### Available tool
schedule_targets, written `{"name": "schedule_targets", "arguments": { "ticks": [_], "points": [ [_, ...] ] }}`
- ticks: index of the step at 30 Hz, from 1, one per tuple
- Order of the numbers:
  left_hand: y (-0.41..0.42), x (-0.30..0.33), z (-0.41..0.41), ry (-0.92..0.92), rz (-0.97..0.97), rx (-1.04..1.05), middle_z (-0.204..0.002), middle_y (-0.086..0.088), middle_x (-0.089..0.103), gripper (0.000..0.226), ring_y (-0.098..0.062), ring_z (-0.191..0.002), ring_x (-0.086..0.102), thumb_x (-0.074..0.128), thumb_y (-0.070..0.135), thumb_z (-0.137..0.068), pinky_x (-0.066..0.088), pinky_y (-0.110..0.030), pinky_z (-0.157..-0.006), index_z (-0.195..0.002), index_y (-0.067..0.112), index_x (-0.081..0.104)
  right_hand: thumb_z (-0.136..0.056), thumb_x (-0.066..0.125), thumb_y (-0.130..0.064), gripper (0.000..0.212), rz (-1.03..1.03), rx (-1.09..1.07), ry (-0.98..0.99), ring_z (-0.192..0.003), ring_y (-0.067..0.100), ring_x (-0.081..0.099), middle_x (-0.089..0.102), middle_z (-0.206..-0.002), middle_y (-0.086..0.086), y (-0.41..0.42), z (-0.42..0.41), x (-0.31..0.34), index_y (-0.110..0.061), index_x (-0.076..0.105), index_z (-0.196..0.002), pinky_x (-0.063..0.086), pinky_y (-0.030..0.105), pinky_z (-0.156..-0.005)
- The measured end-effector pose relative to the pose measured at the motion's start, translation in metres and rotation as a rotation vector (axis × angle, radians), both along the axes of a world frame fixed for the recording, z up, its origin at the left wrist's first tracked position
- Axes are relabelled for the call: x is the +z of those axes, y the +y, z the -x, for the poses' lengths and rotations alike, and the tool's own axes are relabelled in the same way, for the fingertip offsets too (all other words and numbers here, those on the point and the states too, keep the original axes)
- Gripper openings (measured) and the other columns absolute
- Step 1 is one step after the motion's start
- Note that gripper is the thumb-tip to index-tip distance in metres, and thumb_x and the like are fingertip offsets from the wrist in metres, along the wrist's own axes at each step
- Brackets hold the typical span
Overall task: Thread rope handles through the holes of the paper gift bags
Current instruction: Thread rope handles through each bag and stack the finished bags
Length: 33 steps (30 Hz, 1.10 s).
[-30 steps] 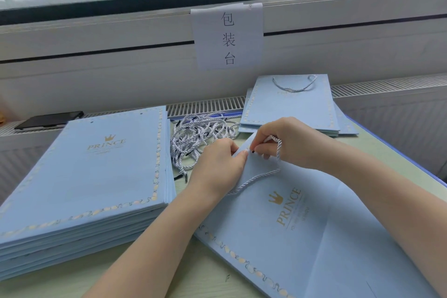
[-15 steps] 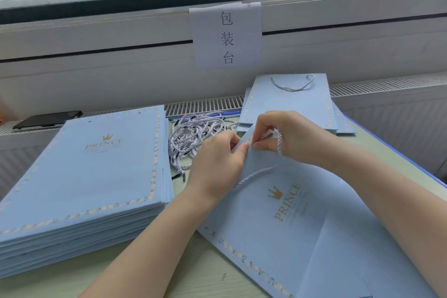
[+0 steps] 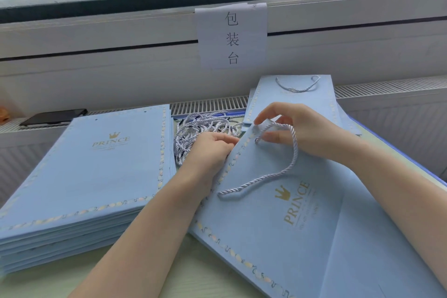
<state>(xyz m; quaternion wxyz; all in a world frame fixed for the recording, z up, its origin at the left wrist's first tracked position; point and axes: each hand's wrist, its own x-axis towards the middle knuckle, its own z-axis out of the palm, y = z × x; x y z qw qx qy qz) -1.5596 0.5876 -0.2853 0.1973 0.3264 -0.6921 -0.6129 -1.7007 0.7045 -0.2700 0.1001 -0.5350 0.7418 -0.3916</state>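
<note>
Pale blue, the bag lies flat on the worktop under both hands. A second ago the right hand was curled tight at the top hole; now its fingers have spread, lightly pinching the rope where it enters the hole. The rope's loop has grown and trails toward the wrist, so this end seems threaded. Left hand grips the bag's top edge, fingers tucked inside.

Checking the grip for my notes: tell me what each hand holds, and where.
The left hand grips the bag at its top left edge. The right hand pinches the bag's top edge where the rope enters the hole.
</note>
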Motion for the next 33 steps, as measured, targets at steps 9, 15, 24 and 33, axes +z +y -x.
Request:
{"name": "schedule_targets", "arguments": {
  "ticks": [9, 15, 24, 33],
  "points": [
    [0.000, 0.009, -0.006, 0.047, -0.267, -0.166, -0.053, -0.008, 0.063, 0.020, -0.010, -0.032, 0.052, 0.050, -0.010, -0.086, 0.041, -0.013, -0.034, -0.087, -0.003, 0.069, -0.078, 0.076, -0.018, 0.010, 0.097, 0.094, -0.012, -0.074, 0.035, 0.048, 0.062, -0.090, 0.011, 0.000, -0.003, 0.002, -0.025, 0.068, -0.081, 0.047, 0.044, -0.076],
    [-0.003, 0.015, -0.007, 0.063, -0.441, -0.206, -0.070, -0.012, 0.062, 0.024, -0.010, -0.041, 0.051, 0.048, -0.012, -0.087, 0.040, -0.014, -0.032, -0.101, -0.001, 0.063, -0.081, 0.073, -0.019, 0.008, 0.026, 0.241, -0.162, -0.121, 0.032, 0.046, 0.060, -0.106, 0.022, 0.008, -0.005, 0.009, -0.025, 0.070, -0.083, 0.041, 0.031, -0.100],
    [-0.010, 0.007, -0.005, 0.020, -0.376, -0.164, -0.071, -0.011, 0.070, 0.014, -0.018, -0.065, 0.051, 0.062, -0.003, -0.082, 0.035, -0.025, -0.058, -0.089, 0.004, 0.071, -0.079, 0.072, -0.028, 0.008, -0.077, 0.234, -0.097, -0.128, 0.028, 0.040, 0.064, -0.106, 0.012, 0.011, -0.004, 0.010, -0.026, 0.068, -0.085, 0.031, 0.045, -0.109],
    [-0.004, 0.007, -0.006, -0.010, -0.252, -0.193, -0.069, -0.013, 0.070, 0.017, -0.016, -0.043, 0.060, 0.060, -0.008, -0.083, 0.049, -0.021, -0.040, -0.086, 0.004, 0.071, -0.084, 0.070, -0.019, 0.004, -0.045, 0.191, -0.006, -0.061, 0.007, 0.049, 0.062, -0.069, -0.009, 0.006, -0.012, 0.007, -0.020, 0.066, -0.085, 0.041, 0.018, -0.063]
  ]
}}
